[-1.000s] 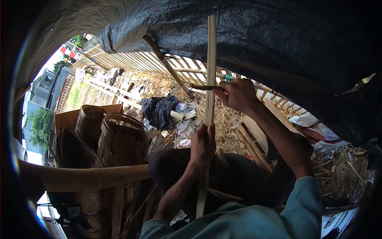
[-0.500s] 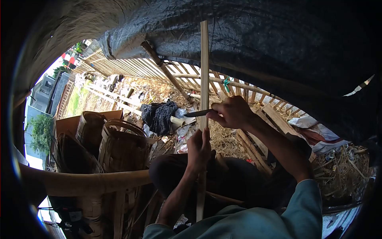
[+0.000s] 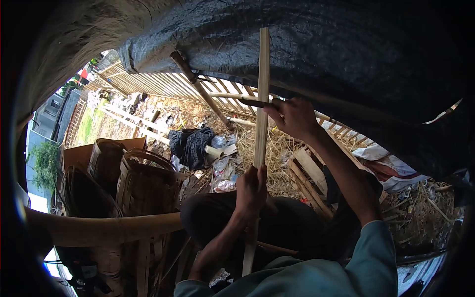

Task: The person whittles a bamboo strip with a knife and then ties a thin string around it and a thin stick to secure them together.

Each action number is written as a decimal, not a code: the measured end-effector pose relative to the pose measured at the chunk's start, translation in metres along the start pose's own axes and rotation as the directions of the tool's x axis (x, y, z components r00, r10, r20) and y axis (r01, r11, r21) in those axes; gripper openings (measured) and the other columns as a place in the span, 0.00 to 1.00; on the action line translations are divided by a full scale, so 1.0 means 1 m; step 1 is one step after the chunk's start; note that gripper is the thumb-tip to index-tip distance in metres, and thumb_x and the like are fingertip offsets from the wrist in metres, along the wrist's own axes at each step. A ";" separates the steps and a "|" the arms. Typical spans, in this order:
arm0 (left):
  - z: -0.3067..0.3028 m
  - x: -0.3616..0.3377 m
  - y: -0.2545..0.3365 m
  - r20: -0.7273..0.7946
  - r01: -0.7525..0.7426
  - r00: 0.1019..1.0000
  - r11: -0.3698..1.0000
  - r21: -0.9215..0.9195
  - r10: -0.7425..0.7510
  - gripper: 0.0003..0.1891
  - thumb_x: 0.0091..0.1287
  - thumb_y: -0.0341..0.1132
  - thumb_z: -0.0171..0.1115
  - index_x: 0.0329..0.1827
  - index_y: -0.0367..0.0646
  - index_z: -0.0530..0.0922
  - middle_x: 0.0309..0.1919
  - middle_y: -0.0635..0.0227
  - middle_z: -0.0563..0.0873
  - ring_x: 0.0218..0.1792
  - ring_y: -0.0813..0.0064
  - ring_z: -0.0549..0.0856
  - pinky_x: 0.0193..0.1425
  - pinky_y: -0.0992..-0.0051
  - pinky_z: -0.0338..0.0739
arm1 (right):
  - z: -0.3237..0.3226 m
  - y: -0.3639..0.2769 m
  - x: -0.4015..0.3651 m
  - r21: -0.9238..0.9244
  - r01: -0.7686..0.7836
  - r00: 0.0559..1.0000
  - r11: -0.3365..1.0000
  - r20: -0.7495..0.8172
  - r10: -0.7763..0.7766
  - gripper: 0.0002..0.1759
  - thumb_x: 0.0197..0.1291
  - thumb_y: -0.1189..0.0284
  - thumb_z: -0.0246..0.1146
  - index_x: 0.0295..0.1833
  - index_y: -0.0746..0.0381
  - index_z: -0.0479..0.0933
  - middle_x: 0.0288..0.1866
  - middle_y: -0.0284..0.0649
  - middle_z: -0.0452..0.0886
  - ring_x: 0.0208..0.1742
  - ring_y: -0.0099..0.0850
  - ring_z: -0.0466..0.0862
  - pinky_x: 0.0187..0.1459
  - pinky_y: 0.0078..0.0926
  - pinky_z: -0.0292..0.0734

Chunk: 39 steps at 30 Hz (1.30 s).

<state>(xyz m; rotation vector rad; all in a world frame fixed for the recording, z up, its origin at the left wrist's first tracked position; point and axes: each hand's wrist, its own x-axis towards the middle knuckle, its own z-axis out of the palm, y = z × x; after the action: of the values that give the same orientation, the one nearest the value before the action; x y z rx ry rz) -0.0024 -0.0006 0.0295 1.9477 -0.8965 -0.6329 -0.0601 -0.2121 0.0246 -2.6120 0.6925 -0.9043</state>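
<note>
A long pale bamboo strip (image 3: pixel 262 74) stands nearly upright in front of me, its lower end down by my lap. My left hand (image 3: pixel 251 190) is closed around its lower part, thumb pointing up along it. Higher up, my right hand (image 3: pixel 294 119) grips a knife (image 3: pixel 255 103) whose dark blade points left and crosses the strip. The knife's handle is mostly hidden by my fingers. Blade and strip appear to touch.
Rolled woven bamboo pieces (image 3: pixel 143 178) stand at left behind a thick bamboo pole (image 3: pixel 109 228). A dark cloth (image 3: pixel 192 147) hangs over poles ahead. Split wood (image 3: pixel 311 171) and straw lie right of my knees. A dark tarp (image 3: pixel 346 54) hangs overhead, before a slatted fence (image 3: pixel 153 83).
My right hand and the knife have moved up along the strip, away from my left hand. The strip's top has tipped slightly right. My left hand keeps its hold.
</note>
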 end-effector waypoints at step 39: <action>-0.001 -0.003 -0.007 0.027 -0.059 0.998 0.998 -0.007 0.059 0.20 0.71 0.40 0.54 0.25 0.32 0.71 0.11 0.49 0.73 0.12 0.55 0.74 0.19 0.62 0.67 | -0.002 -0.017 -0.024 0.020 0.116 0.990 0.993 0.082 -0.117 0.19 0.63 0.56 0.56 0.29 0.60 0.79 0.17 0.45 0.76 0.22 0.46 0.80 0.27 0.42 0.75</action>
<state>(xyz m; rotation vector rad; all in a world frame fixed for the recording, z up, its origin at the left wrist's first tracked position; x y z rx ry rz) -0.0013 0.0050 0.0238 1.9036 -0.9642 -0.6279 -0.0719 -0.1852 0.0217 -2.6829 0.5142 -0.8236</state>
